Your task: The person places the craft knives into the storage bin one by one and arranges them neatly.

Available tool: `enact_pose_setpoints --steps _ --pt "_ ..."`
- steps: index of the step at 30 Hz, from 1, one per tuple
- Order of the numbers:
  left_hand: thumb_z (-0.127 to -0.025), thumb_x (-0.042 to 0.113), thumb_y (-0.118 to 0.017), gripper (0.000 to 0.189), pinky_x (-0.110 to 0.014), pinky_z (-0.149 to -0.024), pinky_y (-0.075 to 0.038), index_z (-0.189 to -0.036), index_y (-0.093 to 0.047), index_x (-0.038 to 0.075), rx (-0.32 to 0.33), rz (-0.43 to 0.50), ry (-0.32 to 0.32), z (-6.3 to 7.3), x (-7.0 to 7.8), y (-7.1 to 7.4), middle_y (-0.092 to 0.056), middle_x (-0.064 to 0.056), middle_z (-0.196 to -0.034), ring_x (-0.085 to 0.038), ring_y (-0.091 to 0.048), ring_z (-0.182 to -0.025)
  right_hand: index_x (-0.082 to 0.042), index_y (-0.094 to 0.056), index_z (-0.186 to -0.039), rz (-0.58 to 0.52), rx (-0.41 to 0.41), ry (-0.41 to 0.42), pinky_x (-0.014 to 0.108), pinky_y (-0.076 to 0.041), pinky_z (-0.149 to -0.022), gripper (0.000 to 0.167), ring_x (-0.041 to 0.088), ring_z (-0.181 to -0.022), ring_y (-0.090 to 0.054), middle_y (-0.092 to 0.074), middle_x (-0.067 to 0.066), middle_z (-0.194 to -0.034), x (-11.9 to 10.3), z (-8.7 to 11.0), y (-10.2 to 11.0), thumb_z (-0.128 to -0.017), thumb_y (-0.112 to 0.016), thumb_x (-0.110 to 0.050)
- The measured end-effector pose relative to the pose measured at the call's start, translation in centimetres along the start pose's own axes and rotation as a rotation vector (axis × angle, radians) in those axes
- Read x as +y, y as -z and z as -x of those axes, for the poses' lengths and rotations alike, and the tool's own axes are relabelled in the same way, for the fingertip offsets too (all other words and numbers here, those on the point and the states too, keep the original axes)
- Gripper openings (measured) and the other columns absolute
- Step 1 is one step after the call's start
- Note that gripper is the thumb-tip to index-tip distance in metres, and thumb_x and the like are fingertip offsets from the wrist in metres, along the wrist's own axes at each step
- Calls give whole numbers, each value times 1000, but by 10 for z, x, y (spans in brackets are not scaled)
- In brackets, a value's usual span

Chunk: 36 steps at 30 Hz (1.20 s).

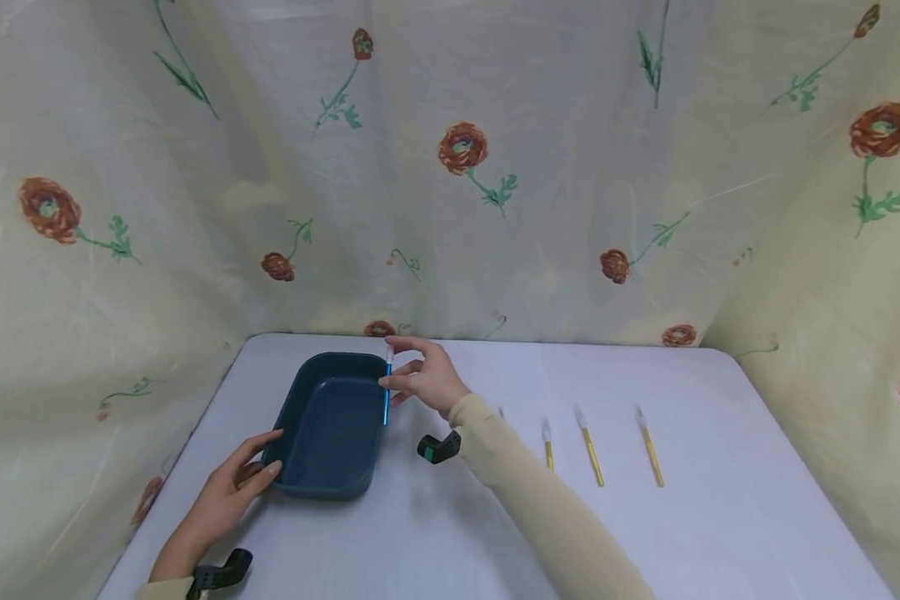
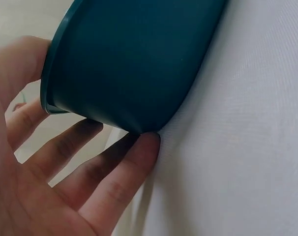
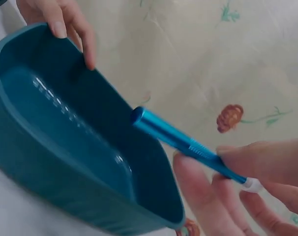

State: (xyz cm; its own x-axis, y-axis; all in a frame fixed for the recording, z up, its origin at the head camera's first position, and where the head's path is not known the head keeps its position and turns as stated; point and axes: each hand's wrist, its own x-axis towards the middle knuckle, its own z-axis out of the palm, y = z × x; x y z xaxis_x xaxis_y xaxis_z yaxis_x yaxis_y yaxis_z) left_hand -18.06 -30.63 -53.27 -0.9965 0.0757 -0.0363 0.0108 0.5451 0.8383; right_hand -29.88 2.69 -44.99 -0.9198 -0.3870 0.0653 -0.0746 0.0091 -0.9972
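Note:
A dark teal plastic basin (image 1: 330, 483) stands on the left part of the table. My left hand (image 1: 228, 492) holds its left side near the front corner; in the left wrist view several fingertips (image 2: 146, 147) touch the outer wall. My right hand (image 1: 423, 379) pinches a slim metallic blue craft knife (image 1: 387, 396) with a knurled grip and a pale cap. In the head view the knife is upright at the basin's right rim, cap end up. The right wrist view shows the knife (image 3: 168, 135) slanting, its blunt blue end towards the basin (image 3: 65, 169).
Several gold craft knives with clear caps, such as this gold knife (image 1: 651, 454), lie apart on the white table (image 1: 735, 517) to the right; my right sleeve (image 1: 525, 483) partly covers some. A flowered curtain (image 1: 555, 192) hangs behind and at both sides.

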Motion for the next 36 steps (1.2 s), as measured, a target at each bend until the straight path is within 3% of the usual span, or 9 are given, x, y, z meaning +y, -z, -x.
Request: enact_pose_setpoints --steps 2,8,12,16,21,30,36 --pt "-112 46 -65 66 -65 -126 -37 -165 -44 14 -3 9 19 1 -1 0 -33 -24 -174 -51 -38 -156 -3 -56 -158 -34 -11 1 67 -64 -87 68 16 -83 -74 -50 25 -151 -1 -2 -5 -95 -77 12" --pt "-110 49 -65 68 -65 -126 -36 -165 -45 15 10 17 47 3 -4 3 -33 -25 -174 -52 -37 -156 -2 -54 -158 -119 -37 0 48 -70 -77 66 16 -84 -75 -49 26 -151 2 -11 -21 -97 -75 12" --pt "-110 51 -65 68 -64 -125 -37 -165 -45 15 17 12 43 4 -6 4 -33 -25 -174 -52 -37 -156 -2 -53 -159 -155 -36 -9 41 -70 -73 67 24 -92 -77 -50 24 -154 4 -15 -34 -97 -75 12" --pt "-110 51 -64 67 -65 -124 -38 -164 -46 14 24 2 24 3 -7 4 -34 -26 -173 -53 -38 -155 -2 -54 -158 -171 -28 -11 41 -70 -72 66 39 -100 -78 -51 22 -152 7 -21 -47 -97 -75 12" --pt "-112 48 -63 65 -65 -122 -41 -164 -45 14 19 3 14 3 -7 4 -34 -27 -172 -54 -40 -153 0 -55 -157 -181 -31 -30 44 -70 -72 66 45 -103 -77 -48 29 -154 13 -32 -61 -96 -75 14" --pt "-112 47 -63 64 -64 -119 -46 -165 -44 15 -13 27 27 2 -4 2 -34 -25 -173 -54 -42 -152 1 -61 -152 -163 30 -105 40 -70 -67 66 27 -81 -79 -59 20 -141 26 -48 -79 -91 -79 18" --pt "-112 49 -61 66 -63 -120 -45 -166 -43 16 -12 19 38 3 -2 2 -32 -25 -174 -55 -40 -153 1 -62 -151 -136 57 -162 38 -70 -65 66 28 -78 -78 -59 15 -138 30 -55 -91 -90 -79 19"
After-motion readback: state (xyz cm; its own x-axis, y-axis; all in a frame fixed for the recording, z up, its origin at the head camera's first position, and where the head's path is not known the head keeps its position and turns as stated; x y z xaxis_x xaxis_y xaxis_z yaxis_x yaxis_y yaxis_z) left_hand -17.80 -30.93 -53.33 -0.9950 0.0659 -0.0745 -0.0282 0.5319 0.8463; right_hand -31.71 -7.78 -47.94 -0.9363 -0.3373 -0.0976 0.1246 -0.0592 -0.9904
